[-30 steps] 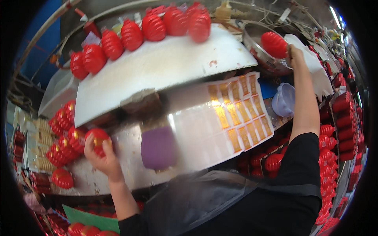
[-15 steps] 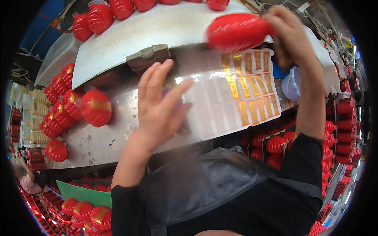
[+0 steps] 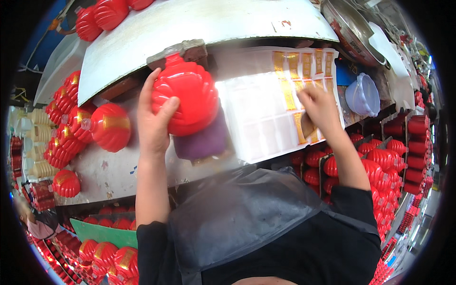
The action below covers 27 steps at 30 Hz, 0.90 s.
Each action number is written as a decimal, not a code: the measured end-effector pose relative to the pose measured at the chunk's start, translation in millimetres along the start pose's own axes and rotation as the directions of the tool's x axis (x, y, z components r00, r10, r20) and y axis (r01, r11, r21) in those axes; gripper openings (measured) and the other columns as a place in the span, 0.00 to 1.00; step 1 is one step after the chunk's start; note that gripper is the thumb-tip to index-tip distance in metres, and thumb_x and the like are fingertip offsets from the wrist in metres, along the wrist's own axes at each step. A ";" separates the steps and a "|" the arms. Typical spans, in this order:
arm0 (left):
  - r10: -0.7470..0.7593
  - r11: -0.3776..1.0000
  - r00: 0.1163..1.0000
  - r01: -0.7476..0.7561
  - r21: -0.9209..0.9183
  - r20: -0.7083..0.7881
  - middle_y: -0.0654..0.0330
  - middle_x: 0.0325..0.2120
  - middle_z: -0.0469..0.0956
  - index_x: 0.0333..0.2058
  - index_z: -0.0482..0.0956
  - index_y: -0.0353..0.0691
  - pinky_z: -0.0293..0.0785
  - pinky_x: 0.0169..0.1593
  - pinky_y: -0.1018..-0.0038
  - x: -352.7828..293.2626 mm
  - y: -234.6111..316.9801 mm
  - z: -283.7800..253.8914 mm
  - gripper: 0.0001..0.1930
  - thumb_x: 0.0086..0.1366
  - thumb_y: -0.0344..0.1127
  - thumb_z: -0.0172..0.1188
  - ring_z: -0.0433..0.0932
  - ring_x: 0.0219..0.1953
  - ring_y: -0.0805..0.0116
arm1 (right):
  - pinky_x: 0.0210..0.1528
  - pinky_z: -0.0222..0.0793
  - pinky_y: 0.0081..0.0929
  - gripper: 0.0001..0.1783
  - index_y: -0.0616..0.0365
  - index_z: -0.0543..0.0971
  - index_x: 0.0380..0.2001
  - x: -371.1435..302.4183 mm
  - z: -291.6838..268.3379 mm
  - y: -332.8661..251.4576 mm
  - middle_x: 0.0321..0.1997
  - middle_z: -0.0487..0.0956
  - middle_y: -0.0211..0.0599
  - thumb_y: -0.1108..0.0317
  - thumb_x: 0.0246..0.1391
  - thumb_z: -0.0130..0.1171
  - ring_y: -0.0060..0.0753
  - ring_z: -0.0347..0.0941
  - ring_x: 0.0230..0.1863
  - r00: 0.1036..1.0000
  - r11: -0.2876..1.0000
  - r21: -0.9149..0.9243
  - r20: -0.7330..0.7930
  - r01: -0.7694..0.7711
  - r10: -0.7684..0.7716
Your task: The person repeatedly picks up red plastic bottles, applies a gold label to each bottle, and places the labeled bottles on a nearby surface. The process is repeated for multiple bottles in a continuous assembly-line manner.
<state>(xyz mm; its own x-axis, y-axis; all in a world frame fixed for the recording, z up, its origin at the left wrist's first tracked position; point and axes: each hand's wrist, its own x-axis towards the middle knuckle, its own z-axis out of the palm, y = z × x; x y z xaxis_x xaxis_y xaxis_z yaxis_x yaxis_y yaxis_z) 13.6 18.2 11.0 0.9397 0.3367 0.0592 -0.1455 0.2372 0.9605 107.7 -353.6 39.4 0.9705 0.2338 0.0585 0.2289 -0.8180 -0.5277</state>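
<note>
A red ribbed plastic bottle [image 3: 187,97] lies on a purple pad [image 3: 202,140], its neck pointing away against a dark grey block [image 3: 194,53]. My left hand [image 3: 156,111] grips the bottle's left side, thumb on top and fingers along its edge. Over a white sheet of gold labels [image 3: 260,137], my right hand [image 3: 319,108] is closed in a pinch. Whatever its fingertips hold cannot be made out. Several gold labels [image 3: 286,95] are left of and beyond that hand, while the sheet's left part shows bare backing.
Red bottles with gold labels [image 3: 110,127] lie to the left on the metal bench [image 3: 102,166]. A white shelf board [image 3: 204,21] spans the far side. Right of the sheet stand a lilac bucket [image 3: 362,96] and a large metal pan [image 3: 354,33]. Crated red bottles [image 3: 380,161] fill the lower right.
The red bottle has come from my right hand at the upper right to the purple pad. My left hand, open before, now grips it; my right hand has moved down to the labels.
</note>
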 end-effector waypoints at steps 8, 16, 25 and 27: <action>-0.120 0.928 0.992 0.128 -0.349 0.046 0.50 0.67 0.70 0.74 0.61 0.38 0.70 0.70 0.61 11.3 -22.0 3.3 0.34 0.72 0.32 0.60 0.73 0.66 0.61 | 0.38 0.83 0.33 0.27 0.59 0.82 0.55 -142.2 24.2 75.5 0.60 0.83 0.41 0.67 0.51 0.75 0.40 0.86 0.39 0.891 0.845 -0.286 0.109 0.452 -0.440; -0.071 0.997 0.997 0.071 0.021 -0.037 0.49 0.67 0.66 0.75 0.53 0.39 0.68 0.71 0.61 -14.3 -8.8 9.8 0.50 0.59 0.30 0.74 0.69 0.68 0.59 | 0.38 0.83 0.32 0.12 0.58 0.87 0.43 -129.8 21.3 63.4 0.45 0.88 0.42 0.73 0.54 0.71 0.42 0.86 0.36 0.833 0.817 -0.162 0.091 0.553 -0.546; -0.100 0.995 0.995 0.100 0.029 -0.007 0.51 0.67 0.68 0.75 0.56 0.36 0.67 0.71 0.64 -13.8 -0.8 7.3 0.52 0.57 0.34 0.79 0.70 0.67 0.62 | 0.20 0.67 0.16 0.12 0.65 0.88 0.35 -0.2 4.0 -54.8 0.28 0.85 0.33 0.65 0.64 0.68 0.15 0.74 0.17 0.740 0.798 0.361 0.655 -0.482 0.151; -0.093 0.990 0.996 0.092 0.104 -0.003 0.51 0.67 0.68 0.75 0.56 0.35 0.67 0.71 0.64 -12.6 -0.1 5.4 0.52 0.57 0.35 0.78 0.70 0.67 0.62 | 0.21 0.69 0.15 0.12 0.67 0.87 0.36 30.0 0.9 -91.4 0.26 0.84 0.30 0.65 0.63 0.68 0.15 0.75 0.18 0.783 0.811 0.445 0.621 -0.380 0.027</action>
<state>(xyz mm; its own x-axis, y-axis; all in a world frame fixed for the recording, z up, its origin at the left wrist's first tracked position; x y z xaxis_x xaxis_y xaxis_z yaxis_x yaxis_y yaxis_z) 3.4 9.0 11.6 0.9482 0.3161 -0.0309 -0.0249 0.1709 0.9850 115.9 -271.4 88.6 0.7195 0.4877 -0.4944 -0.2172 -0.5181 -0.8273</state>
